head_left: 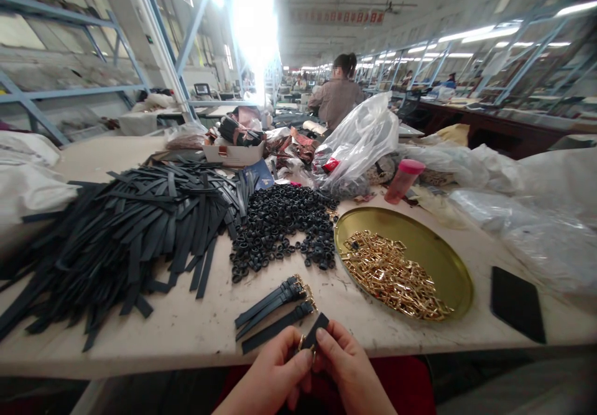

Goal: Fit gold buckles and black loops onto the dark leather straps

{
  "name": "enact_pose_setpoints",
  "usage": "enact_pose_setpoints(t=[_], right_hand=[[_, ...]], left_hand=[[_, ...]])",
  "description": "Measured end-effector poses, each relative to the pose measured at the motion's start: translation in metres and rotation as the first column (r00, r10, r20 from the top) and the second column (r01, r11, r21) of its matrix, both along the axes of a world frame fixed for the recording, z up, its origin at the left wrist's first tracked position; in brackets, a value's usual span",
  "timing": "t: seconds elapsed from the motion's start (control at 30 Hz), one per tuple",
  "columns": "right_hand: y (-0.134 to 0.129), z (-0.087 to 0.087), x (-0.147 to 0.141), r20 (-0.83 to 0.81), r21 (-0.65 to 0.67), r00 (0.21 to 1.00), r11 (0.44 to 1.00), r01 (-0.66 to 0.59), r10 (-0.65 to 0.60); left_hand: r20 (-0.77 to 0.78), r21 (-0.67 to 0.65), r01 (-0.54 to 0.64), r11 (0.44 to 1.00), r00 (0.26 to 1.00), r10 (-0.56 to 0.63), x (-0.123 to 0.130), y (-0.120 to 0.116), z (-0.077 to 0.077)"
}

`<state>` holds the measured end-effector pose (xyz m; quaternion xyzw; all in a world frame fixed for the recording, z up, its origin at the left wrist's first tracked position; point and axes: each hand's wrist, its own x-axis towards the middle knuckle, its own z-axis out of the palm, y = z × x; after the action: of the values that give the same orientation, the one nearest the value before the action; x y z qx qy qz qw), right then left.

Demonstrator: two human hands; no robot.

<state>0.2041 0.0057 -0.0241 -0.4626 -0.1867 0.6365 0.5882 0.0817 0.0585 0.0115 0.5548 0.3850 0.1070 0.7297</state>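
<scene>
Near the front edge of the table, my left hand [284, 368] is closed on a gold buckle [301, 342]. Close beside it, my right hand [342, 356] pinches a dark strap [316, 330] that meets the buckle between both hands. Just beyond lie several finished-looking straps [275, 303] with gold buckles. Behind them is a heap of small black loops [280, 222]. A large pile of dark strips [153, 222] spreads to the left. On the right, a round golden tray [438, 241] holds many gold buckles [392, 272].
A black flat object [517, 303] lies at the right edge. Behind the tray stand a pink-lidded container [403, 181] and clear plastic bags [368, 141]. A box [236, 153] with straps sits at the back. A person [339, 94] is further off, facing away.
</scene>
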Motion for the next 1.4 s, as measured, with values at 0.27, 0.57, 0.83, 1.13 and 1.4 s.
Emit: enact_pose_setpoints(t=[0.27,0.57,0.83,1.13,1.4], right_hand=[[-0.015,0.006,-0.010,0.612,0.258,0.747,0.959,0.122,-0.259],[0.002,0.004,0.001,0.294,0.059,0.956,0.998,-0.033,0.014],[0.052,0.006,0.024,0.574,0.100,0.796,0.949,-0.299,0.191],[0.147,-0.006,0.048,0.993,-0.100,0.046,0.990,-0.100,0.105],[0.095,0.024,0.040,0.736,-0.070,0.629,0.953,-0.294,0.248]], left_hand=[[0.025,-0.056,-0.075,0.996,0.997,0.077,0.000,-0.004,-0.010],[-0.193,0.240,0.119,0.963,0.979,-0.073,-0.009,0.007,0.018],[-0.028,0.050,-0.113,0.992,0.993,0.115,-0.006,0.041,-0.009],[-0.124,0.150,-0.180,0.972,0.972,0.199,-0.011,0.055,-0.022],[-0.063,0.261,-0.206,0.943,0.971,0.230,-0.005,0.052,-0.011]])
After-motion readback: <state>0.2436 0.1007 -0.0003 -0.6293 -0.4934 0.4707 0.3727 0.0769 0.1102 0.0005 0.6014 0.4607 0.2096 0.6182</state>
